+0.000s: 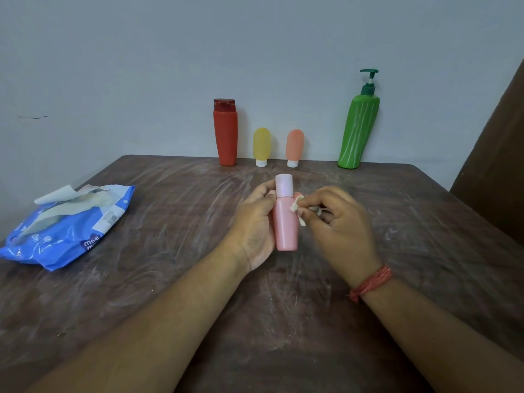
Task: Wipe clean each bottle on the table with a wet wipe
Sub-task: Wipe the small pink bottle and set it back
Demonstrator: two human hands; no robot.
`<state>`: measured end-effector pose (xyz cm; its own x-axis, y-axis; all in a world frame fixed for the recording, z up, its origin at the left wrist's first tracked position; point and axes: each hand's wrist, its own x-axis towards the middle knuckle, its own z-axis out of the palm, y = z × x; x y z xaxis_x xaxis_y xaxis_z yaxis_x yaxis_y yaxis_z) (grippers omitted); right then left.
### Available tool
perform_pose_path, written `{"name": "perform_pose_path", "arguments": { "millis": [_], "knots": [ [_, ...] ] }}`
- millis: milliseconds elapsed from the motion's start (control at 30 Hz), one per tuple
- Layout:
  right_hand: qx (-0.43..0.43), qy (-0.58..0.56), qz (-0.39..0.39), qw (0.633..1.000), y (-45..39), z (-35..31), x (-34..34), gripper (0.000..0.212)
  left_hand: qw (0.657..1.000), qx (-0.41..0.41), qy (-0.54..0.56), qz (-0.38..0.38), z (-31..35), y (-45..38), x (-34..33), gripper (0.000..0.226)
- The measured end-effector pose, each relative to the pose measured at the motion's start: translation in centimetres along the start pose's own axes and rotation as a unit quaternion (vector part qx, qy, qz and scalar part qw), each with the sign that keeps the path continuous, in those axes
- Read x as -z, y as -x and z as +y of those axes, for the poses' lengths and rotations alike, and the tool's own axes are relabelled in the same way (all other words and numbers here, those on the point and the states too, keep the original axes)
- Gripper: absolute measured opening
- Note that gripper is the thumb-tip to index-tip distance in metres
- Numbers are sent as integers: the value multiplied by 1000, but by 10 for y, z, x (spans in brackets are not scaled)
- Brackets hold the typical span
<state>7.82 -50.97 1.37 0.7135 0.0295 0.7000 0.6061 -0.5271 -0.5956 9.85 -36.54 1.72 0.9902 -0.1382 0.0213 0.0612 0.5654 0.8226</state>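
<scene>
Head view: crumpled wet wipe (298,210) against smooth pink bottle (285,221).

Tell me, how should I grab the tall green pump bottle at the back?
Wrap your hand around the middle of the green pump bottle, coming from the front. Its body is wide and upright, the wall is close behind it, and the thin pump head on top would probably wobble or press down.

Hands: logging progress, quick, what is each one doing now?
Left hand: closed around the small pink plastic bottle.
Right hand: pinching a crumpled white wet wipe against that bottle.
</scene>
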Motion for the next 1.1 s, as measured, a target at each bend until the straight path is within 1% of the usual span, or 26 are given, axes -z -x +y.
{"name": "perform_pose_path", "arguments": {
  "millis": [133,233,300,400,500,633,700,767,833,900,967,1033,1100],
  "knots": [
    [-58,-21,30,998,1,0,-5,14,1000,0,-28,-2,1,0,1,30],
    [-142,-115,50,982,1,3,-10,19,999,5,-39,-10,2,2,0,32],
    [-184,-178,47,966,2,4,-11,20,999,0,-41,-15,1,2,-2,31],
    [-217,-260,-8,941,2,5,-10,18,999,-3,-26,-18,1,2,0,28],
    [-264,-345,-53,899,1,2,-8,13,1000,-15,-12,-13,5,1,5,29],
    [-305,-376,-108,868,3,-1,-4,12,999,-32,-4,-4,13,-1,7,29],
    [-331,-405,-146,840,4,-4,-3,7,999,-40,10,-6,17,-2,9,30],
    [-350,-432,-176,812,4,-7,-3,8,999,-45,20,-11,19,-2,10,32],
    [-357,-460,-166,796,3,-10,-3,14,999,-45,5,-24,18,-1,9,33],
    [-365,-501,-120,775,1,-10,-2,19,998,-37,-25,-44,13,1,7,32],
    [-369,-529,-92,759,0,-6,-2,20,996,-30,-57,-62,9,2,6,31],
    [-372,-548,-80,745,-1,-3,-3,25,993,-34,-88,-73,7,1,5,29],
    [-372,-568,-80,730,-2,-1,-3,33,992,-42,-94,-76,9,0,5,27]
  ]
}}
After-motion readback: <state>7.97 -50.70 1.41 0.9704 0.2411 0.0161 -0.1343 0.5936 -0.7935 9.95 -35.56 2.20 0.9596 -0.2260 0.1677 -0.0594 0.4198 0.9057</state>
